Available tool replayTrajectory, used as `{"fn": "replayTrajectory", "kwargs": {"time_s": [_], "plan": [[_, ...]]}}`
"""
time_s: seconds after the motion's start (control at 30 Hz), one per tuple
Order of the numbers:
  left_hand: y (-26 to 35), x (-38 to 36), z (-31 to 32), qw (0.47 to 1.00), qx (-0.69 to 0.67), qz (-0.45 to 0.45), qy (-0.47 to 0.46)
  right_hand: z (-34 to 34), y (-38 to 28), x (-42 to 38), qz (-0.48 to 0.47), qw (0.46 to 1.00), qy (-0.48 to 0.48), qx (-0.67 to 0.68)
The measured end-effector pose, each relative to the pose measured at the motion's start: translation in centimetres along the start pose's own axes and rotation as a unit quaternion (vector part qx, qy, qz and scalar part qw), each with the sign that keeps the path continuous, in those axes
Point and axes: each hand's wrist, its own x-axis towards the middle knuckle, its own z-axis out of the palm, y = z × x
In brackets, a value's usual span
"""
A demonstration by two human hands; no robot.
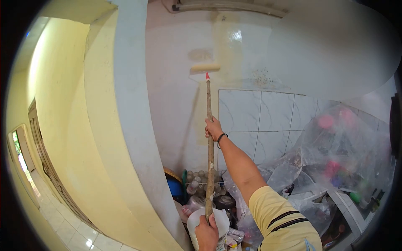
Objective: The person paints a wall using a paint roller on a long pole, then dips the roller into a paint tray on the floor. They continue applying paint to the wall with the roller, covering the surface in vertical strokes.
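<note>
Both hands (215, 129) around roller pole (210, 167)

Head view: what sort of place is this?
Probably a home's kitchen or utility corner being painted, judging by the white, grey-veined square wall tiles, the large crumpled translucent plastic sheet, and the cream cylindrical paint roller on a rough brown wooden pole.

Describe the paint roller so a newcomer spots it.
Find the whitish wall above and left of the marbled tiles. Follow the wooden pole up past the right hand to its red tip. The paint roller is the cream cylinder just above, lying crosswise to the pole.
</note>
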Motion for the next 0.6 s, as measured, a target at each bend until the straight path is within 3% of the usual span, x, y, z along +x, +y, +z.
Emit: {"fn": "replayTrajectory", "kwargs": {"time_s": [0.27, 0.37, 0.47, 0.6], "plan": [[0.2, 2.8, 1.3, 0.999, 0.028, 0.020, 0.010, 0.6, -1.9, 2.4, -0.027, 1.000, 0.000, 0.010], [-0.1, 3.4, 1.9, 1.000, 0.009, 0.004, -0.002, 0.3, -1.4, 3.7, -0.043, 0.999, 0.011, -0.030], [-0.9, 2.9, 1.2, 1.000, -0.003, 0.001, -0.028, 1.5, -0.6, 1.1, -0.108, 0.973, 0.118, -0.169], [-4.1, 1.4, 0.8, 0.999, 0.000, -0.014, -0.040, 2.1, 2.8, -4.1, -0.058, 0.965, 0.095, -0.236]]}}
